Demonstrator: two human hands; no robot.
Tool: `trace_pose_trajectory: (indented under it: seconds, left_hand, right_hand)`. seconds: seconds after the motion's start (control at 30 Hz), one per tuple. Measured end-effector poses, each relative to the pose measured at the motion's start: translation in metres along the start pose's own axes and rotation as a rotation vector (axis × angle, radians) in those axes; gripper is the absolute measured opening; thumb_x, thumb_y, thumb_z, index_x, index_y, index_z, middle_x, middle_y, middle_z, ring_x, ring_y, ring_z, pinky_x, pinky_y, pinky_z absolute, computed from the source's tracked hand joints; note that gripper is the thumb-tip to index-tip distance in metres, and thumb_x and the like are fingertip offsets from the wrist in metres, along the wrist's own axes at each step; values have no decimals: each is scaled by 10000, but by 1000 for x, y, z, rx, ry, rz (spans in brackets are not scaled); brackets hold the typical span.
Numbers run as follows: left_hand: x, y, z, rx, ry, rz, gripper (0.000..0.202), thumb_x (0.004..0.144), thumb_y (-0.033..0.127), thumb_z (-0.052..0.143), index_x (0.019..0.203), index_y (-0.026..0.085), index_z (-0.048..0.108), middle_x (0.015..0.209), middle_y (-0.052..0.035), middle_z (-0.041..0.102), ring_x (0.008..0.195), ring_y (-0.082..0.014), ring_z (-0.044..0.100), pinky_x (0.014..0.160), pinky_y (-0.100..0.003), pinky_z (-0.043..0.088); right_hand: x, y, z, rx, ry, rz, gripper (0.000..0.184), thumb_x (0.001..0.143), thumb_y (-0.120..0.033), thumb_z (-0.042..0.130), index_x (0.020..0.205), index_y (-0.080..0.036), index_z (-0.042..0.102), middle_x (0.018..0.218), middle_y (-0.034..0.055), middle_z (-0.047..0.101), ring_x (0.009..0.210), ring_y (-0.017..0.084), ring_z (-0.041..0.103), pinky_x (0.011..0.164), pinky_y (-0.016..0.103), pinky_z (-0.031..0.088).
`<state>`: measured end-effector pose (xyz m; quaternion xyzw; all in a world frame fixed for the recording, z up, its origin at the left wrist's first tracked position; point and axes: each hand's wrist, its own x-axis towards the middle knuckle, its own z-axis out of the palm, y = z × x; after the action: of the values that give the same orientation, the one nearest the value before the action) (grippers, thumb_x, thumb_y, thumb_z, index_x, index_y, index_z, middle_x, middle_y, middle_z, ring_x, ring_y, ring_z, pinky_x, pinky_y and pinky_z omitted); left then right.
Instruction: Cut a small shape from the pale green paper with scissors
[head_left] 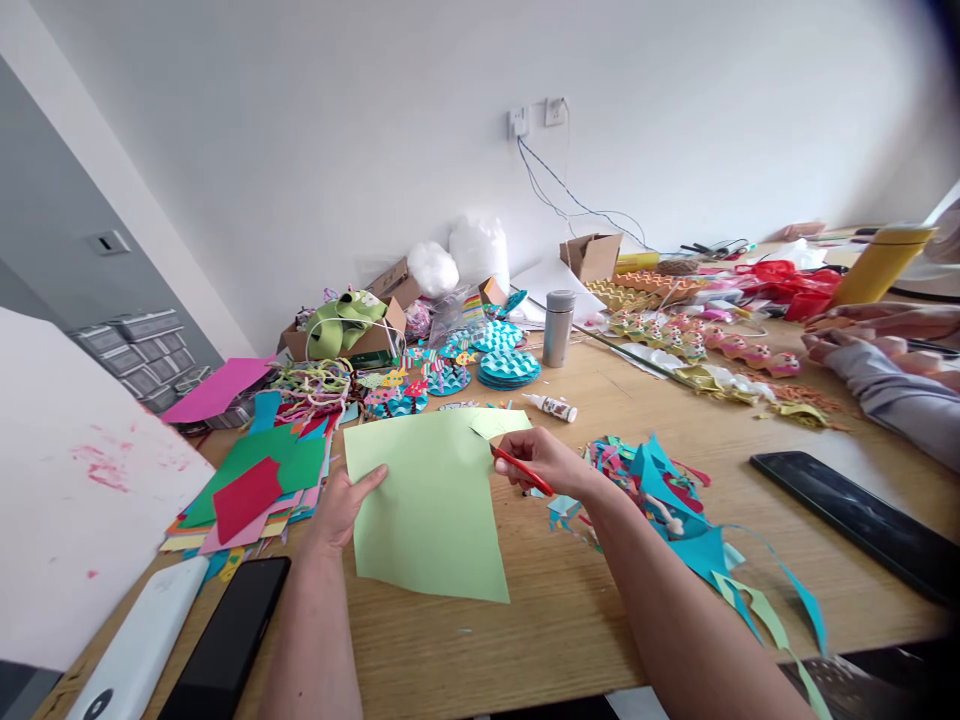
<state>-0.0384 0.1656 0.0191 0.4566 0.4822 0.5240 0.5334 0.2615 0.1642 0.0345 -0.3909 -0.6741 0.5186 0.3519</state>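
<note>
My left hand [343,507] grips the left edge of a light green paper sheet [427,500], thumb on top, lifting it slightly off the wooden table [525,620]. My right hand [541,462] is closed around red-handled scissors [523,470] at the sheet's right edge, near its top corner. A small green flap [495,422] hangs cut at that corner.
A stack of coloured paper [255,485] lies left. Teal paper scraps [675,505] lie right, a glue bottle [551,406] and a grey flask [558,328] beyond. Two phones [225,645] sit at front left, a black tablet [855,520] at right. Another person's hands [870,340] work far right.
</note>
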Motion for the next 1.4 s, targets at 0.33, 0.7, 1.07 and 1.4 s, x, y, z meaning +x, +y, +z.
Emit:
trace_pose_trajectory:
  seconds: [0.33, 0.7, 1.07, 1.4]
  left_hand:
    - [4, -6, -6, 74, -28, 31, 515, 589, 405, 806, 1001, 116, 698, 1031, -166, 713, 937, -332, 668, 784, -406, 535]
    - [2, -2, -1, 47, 8, 17, 542, 570, 373, 818, 1036, 129, 688, 955, -124, 735, 958, -309, 668, 875, -413, 508]
    - [6, -9, -4, 103, 24, 46, 549, 589, 414, 795, 1042, 125, 682, 1054, -144, 711, 1016, -311, 648, 884, -410, 504]
    - [4, -6, 4, 78, 9, 41, 562, 589, 395, 798, 1074, 142, 671, 1043, -129, 717, 1036, -306, 641, 907, -418, 492]
  right_hand:
    - [3, 1, 6, 3, 14, -44, 436, 681, -530, 726, 680, -142, 528, 589, -33, 503, 474, 73, 483, 406, 186, 370]
    - [6, 14, -2, -83, 49, -68, 422, 640, -483, 774, 636, -142, 524, 557, -55, 435, 498, 63, 376, 421, 181, 284]
    - [9, 8, 11, 10, 168, 87, 430, 604, -496, 780, 612, -172, 499, 473, -46, 506, 394, 82, 453, 327, 182, 328]
    - [13, 8, 20, 50, 233, 74, 409, 656, -495, 742, 630, -165, 501, 502, -34, 544, 395, 78, 483, 328, 162, 302]
